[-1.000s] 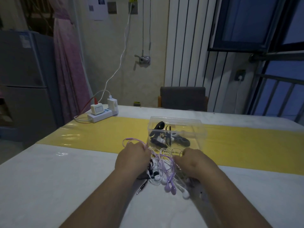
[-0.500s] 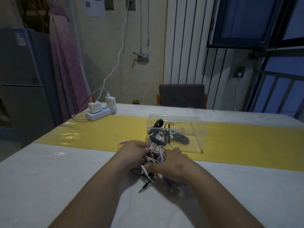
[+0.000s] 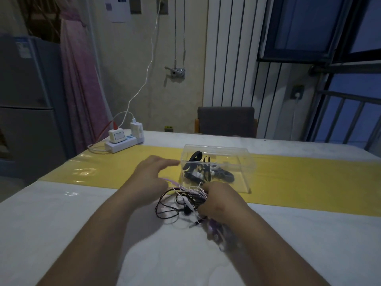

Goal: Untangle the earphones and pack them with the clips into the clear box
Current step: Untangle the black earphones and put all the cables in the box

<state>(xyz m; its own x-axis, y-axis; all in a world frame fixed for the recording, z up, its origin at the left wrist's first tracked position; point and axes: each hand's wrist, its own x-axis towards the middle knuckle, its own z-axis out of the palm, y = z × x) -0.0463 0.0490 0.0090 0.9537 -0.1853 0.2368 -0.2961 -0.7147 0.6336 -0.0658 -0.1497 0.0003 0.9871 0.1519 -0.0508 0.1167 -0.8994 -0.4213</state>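
A tangle of black, white and purple earphones [image 3: 181,201] lies on the white tabletop just in front of the clear box [image 3: 243,162]. Black and white clips [image 3: 203,171] sit inside the box on the yellow runner. My right hand [image 3: 221,200] is closed over the right side of the tangle, gripping the cords. My left hand [image 3: 152,172] hovers to the left of the box with fingers stretched toward its wall; a purple cord runs under its palm, and I cannot tell if it holds that cord. Purple earbuds [image 3: 214,229] hang blurred below my right hand.
A white power strip [image 3: 123,144] with chargers and cables sits at the table's far left corner. A yellow runner [image 3: 309,178] crosses the table. A dark chair [image 3: 225,121] stands behind the far edge, a grey fridge [image 3: 26,100] at the left.
My left hand has let go of the bundle and moved up and left, fingers opening toward the box. My right hand still clasps the cords, and black loops now spread out to its left.
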